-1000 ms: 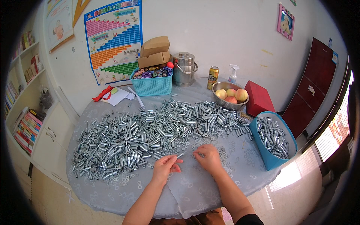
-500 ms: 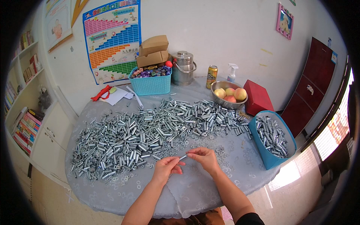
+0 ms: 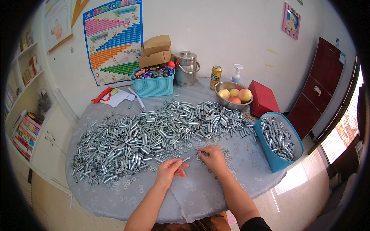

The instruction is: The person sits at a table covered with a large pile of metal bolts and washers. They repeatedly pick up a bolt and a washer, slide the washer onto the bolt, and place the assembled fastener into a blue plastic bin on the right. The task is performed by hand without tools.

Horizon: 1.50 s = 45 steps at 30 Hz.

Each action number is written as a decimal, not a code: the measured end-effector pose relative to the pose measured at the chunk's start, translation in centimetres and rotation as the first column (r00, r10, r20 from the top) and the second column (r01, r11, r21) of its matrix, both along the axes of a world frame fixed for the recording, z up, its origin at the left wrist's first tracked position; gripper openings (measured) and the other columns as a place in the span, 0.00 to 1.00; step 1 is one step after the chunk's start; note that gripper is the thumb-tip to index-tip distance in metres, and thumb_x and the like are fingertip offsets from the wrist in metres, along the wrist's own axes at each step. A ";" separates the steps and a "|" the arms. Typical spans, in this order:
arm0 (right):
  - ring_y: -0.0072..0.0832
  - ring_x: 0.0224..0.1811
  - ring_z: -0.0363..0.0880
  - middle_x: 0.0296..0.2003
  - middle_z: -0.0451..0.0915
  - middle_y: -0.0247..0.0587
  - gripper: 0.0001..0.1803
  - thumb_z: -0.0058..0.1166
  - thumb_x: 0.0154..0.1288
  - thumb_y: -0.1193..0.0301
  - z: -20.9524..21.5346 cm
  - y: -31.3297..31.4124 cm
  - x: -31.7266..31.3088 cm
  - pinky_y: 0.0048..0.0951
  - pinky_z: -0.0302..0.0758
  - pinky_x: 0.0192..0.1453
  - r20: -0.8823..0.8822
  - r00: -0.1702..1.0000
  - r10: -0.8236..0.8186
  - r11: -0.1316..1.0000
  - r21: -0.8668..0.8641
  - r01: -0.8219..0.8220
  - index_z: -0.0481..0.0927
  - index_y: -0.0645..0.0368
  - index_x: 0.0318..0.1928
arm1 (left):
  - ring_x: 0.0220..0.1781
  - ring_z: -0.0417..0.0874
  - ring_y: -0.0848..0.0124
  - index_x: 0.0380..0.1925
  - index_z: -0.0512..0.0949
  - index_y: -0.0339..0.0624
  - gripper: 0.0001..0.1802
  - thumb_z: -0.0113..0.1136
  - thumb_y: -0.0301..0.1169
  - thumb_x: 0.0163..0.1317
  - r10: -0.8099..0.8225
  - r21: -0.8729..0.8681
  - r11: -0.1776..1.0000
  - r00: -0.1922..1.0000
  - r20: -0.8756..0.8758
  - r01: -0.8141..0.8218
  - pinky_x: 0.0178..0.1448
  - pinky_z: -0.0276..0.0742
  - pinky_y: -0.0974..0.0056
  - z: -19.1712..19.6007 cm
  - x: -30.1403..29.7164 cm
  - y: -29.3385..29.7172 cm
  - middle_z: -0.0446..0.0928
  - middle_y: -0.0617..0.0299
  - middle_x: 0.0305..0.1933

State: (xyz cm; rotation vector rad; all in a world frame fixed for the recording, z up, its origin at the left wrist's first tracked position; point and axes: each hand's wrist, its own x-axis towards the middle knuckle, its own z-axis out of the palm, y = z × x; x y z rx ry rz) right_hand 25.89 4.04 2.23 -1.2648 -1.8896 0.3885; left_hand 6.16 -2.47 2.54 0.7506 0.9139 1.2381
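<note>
My left hand (image 3: 169, 172) pinches a short silver anchor bolt (image 3: 187, 158) between thumb and fingers, its end pointing right and away from me. Just right of that end, my right hand (image 3: 212, 158) is over the scattered washers (image 3: 225, 156), fingertips pressed together low by the tabletop. Whatever those fingertips hold, if anything, is too small to tell. Beyond both hands spreads a wide heap of loose metal sleeves and bolts (image 3: 135, 140), with small washers along its near edge.
A blue bin (image 3: 274, 166) full of metal pieces stands at the table's right edge. Behind the heap are a steel bowl (image 3: 228, 103) of fruit, a red box (image 3: 264, 99), a drink can (image 3: 216, 77), a spray bottle (image 3: 237, 73), a metal pot (image 3: 185, 69) and a turquoise basket (image 3: 152, 87).
My right hand has let go of the bolt's end and moved slightly right, to the washers. The left hand keeps the bolt in nearly the same place.
</note>
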 end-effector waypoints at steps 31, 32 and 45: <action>0.19 0.37 0.73 0.33 0.79 0.31 0.10 0.58 0.57 0.72 2.2 -1.8 -1.1 0.22 0.70 0.44 -0.426 0.858 0.288 0.877 -0.242 -0.414 0.80 0.58 0.40 | 0.21 0.78 0.70 0.40 0.74 0.29 0.12 0.51 0.29 0.62 0.032 -0.021 0.999 0.992 -0.119 -0.035 0.26 0.79 0.67 0.1 0.1 0.0 0.78 0.52 0.30; 0.19 0.37 0.73 0.32 0.78 0.32 0.09 0.56 0.58 0.70 2.3 -1.9 -1.1 0.22 0.70 0.43 -0.388 0.877 0.282 0.873 -0.276 -0.402 0.79 0.59 0.40 | 0.21 0.78 0.70 0.40 0.74 0.29 0.12 0.51 0.28 0.62 0.032 -0.009 0.999 0.992 -0.123 -0.033 0.26 0.78 0.67 0.1 0.1 0.0 0.78 0.52 0.30; 0.20 0.27 0.72 0.26 0.77 0.34 0.17 0.44 0.67 0.61 0.8 -1.4 -1.1 0.23 0.71 0.34 -0.511 0.837 0.196 0.802 -0.408 -0.437 0.79 0.62 0.38 | 0.21 0.78 0.71 0.36 0.75 0.30 0.10 0.51 0.29 0.62 0.098 0.027 0.995 0.993 -0.065 -0.096 0.26 0.78 0.68 -0.2 0.3 0.0 0.78 0.54 0.28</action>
